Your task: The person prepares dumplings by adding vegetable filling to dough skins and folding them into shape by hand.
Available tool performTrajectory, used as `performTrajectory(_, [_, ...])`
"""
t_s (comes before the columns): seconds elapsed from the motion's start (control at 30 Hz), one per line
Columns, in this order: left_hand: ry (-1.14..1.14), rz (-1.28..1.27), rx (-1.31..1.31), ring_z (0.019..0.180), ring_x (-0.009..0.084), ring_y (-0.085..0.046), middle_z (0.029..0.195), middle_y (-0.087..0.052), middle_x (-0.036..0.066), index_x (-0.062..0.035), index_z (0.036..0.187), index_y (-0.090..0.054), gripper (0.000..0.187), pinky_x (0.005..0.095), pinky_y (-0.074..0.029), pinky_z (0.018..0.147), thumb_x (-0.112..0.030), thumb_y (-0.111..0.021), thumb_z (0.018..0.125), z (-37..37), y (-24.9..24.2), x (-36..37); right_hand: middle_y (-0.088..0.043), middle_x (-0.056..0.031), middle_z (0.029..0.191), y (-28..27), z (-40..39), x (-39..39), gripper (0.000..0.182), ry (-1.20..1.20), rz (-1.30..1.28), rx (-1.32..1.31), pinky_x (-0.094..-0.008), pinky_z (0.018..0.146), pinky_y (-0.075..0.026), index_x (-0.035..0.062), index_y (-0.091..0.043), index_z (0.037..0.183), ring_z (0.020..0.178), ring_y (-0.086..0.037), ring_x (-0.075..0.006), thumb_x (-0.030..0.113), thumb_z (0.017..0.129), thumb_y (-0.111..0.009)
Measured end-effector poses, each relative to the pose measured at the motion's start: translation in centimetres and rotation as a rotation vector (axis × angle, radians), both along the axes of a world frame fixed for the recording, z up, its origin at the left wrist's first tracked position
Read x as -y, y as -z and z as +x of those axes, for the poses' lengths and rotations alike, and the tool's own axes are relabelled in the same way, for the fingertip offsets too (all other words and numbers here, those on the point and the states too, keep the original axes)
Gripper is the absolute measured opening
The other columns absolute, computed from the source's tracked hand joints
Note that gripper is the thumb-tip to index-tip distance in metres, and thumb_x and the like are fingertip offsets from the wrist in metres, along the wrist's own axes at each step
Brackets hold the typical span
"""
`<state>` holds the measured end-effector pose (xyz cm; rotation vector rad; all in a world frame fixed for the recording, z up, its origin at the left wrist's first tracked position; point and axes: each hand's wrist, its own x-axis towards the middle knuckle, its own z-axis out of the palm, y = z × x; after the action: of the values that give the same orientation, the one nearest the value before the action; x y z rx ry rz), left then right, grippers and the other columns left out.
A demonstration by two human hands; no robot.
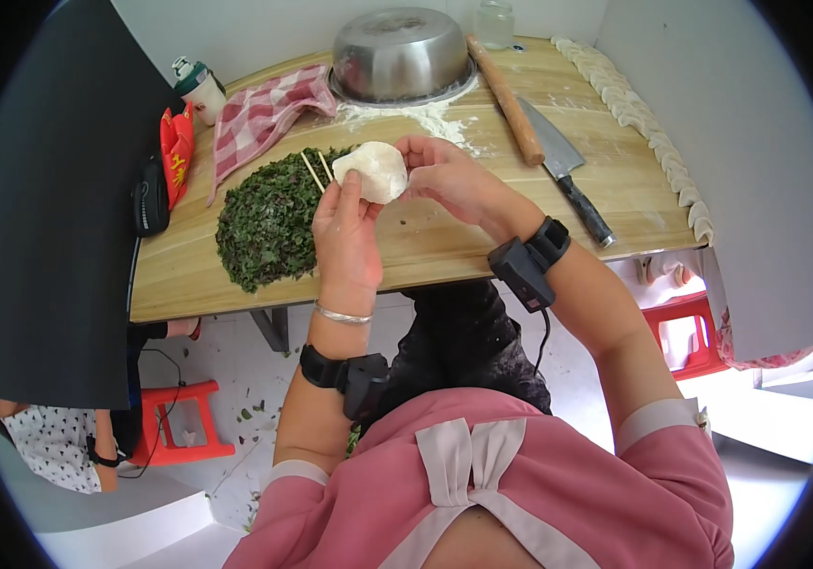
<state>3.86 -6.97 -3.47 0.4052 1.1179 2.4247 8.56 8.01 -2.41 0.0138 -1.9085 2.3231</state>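
Observation:
My left hand (345, 232) holds up a round, pale dumpling wrapper (374, 173), its thumb pressed on the near face. At the wrapper's right edge, the curled fingers of my right hand (452, 182) pinch the rim. Just left of the wrapper, a pair of chopsticks (312, 173) slants over a heap of chopped dark greens (269, 223); their lower ends disappear behind my left fingers. The greens lie directly on the wooden table (425, 248).
Behind are an upturned metal basin (401, 57), spilled flour (430, 118) and a checked cloth (269, 109). A rolling pin (506, 102) and cleaver (553, 142) lie right. Folded dumplings (648, 119) line the right edge. A bottle (202, 95) stands left; another person (65, 446) sits lower left.

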Motion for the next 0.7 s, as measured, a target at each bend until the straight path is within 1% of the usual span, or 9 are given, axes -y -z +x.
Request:
performTrajectory(0.07, [-0.014, 0.008, -0.007, 0.099, 0.0138, -0.058, 0.110, -0.061, 0.006, -0.0018, 0.113, -0.056, 0.027, 0.0293, -0.046, 0.084, -0.021, -0.056, 0.094, 0.0, 0.2, 0.0, -0.060, -0.0032, 0.096, -0.8, 0.6, 0.4, 0.028, 0.005, 0.007, 0.120, -0.0234, 0.071, -0.048, 0.0038, -0.054, 0.109, 0.083, -0.056, -0.0086, 0.004, 0.081, -0.060])
performTrajectory(0.1, [0.000, 0.004, -0.015, 0.101, 0.0150, -0.057, 0.112, -0.060, 0.006, -0.0025, 0.114, -0.054, 0.028, 0.0303, -0.045, 0.086, -0.021, -0.057, 0.094, 0.0, 0.3, 0.0, -0.060, -0.0032, 0.096, -0.6, 0.5, 0.4, 0.028, 0.005, 0.008, 0.120, -0.0234, 0.071, -0.048, 0.0038, -0.054, 0.109, 0.083, -0.056, -0.0086, 0.004, 0.081, -0.060])
performTrajectory(0.17, [0.016, 0.000, -0.024, 0.104, 0.0162, -0.056, 0.114, -0.058, 0.006, -0.0032, 0.115, -0.052, 0.029, 0.0312, -0.044, 0.088, -0.021, -0.057, 0.093, -0.1, 0.3, 0.0, -0.060, -0.0030, 0.096, -0.3, 0.4, 0.5, 0.029, -0.002, 0.070, 0.003, -0.0233, 0.072, -0.048, 0.0035, -0.054, 0.109, 0.085, -0.057, -0.0087, 0.003, 0.081, -0.059])
performTrajectory(0.2, [-0.007, 0.013, -0.004, 0.104, 0.0167, -0.055, 0.115, -0.058, 0.007, -0.0027, 0.115, -0.052, 0.029, 0.0315, -0.044, 0.088, -0.021, -0.057, 0.094, -0.1, 0.2, -0.1, -0.060, -0.0030, 0.096, -0.3, 0.5, 0.4, 0.029, -0.002, 0.070, 0.003, -0.0233, 0.072, -0.048, 0.0035, -0.054, 0.109, 0.085, -0.057, -0.0087, 0.003, 0.081, -0.059])
performTrajectory(0.27, [-0.030, 0.027, 0.016, 0.105, 0.0172, -0.055, 0.116, -0.058, 0.007, -0.0022, 0.116, -0.052, 0.029, 0.0318, -0.045, 0.089, -0.021, -0.057, 0.094, -0.1, 0.1, -0.1, -0.060, -0.0031, 0.096, -0.4, 0.6, 0.0, 0.029, -0.048, -0.040, 0.034, -0.0231, 0.073, -0.048, 0.0030, -0.053, 0.110, 0.086, -0.057, -0.0092, 0.002, 0.081, -0.058])
performTrajectory(0.5, [0.001, 0.044, 0.029, 0.106, 0.0181, -0.055, 0.116, -0.057, 0.008, -0.0012, 0.116, -0.051, 0.029, 0.0322, -0.046, 0.090, -0.018, -0.056, 0.094, -0.1, 0.2, -0.1, -0.060, -0.0040, 0.095, -0.1, 0.6, 0.2, 0.027, 0.001, 0.045, -0.016, -0.0227, 0.073, -0.048, 0.0026, -0.053, 0.108, 0.085, -0.057, -0.0094, 0.005, 0.083, -0.060])
performTrajectory(0.6, [0.001, 0.046, 0.027, 0.105, 0.0178, -0.056, 0.116, -0.057, 0.008, -0.0014, 0.116, -0.051, 0.029, 0.0316, -0.047, 0.090, -0.018, -0.056, 0.094, -0.1, 0.3, 0.0, -0.059, -0.0045, 0.095, 0.2, 0.8, 0.0, 0.027, -0.012, -0.005, 0.065, -0.0228, 0.073, -0.048, 0.0027, -0.053, 0.108, 0.085, -0.057, -0.0095, 0.007, 0.083, -0.062])
performTrajectory(0.67, [0.009, 0.045, 0.026, 0.105, 0.0176, -0.056, 0.116, -0.058, 0.008, -0.0014, 0.116, -0.051, 0.029, 0.0313, -0.047, 0.090, -0.018, -0.056, 0.094, -0.1, 0.3, 0.0, -0.059, -0.0048, 0.097, 0.6, 0.6, 0.0, 0.030, -0.044, 0.130, 0.024, -0.0230, 0.073, -0.048, 0.0026, -0.052, 0.108, 0.087, -0.057, -0.0098, 0.010, 0.082, -0.065])
performTrajectory(0.7, [0.008, 0.054, 0.025, 0.105, 0.0176, -0.056, 0.115, -0.058, 0.008, -0.0016, 0.116, -0.051, 0.028, 0.0314, -0.047, 0.090, -0.018, -0.056, 0.094, 0.0, 0.3, 0.0, -0.059, -0.0048, 0.097, 0.4, 0.7, 0.1, 0.030, -0.043, 0.129, 0.025, -0.0230, 0.073, -0.048, 0.0026, -0.052, 0.108, 0.087, -0.057, -0.0098, 0.010, 0.082, -0.065])
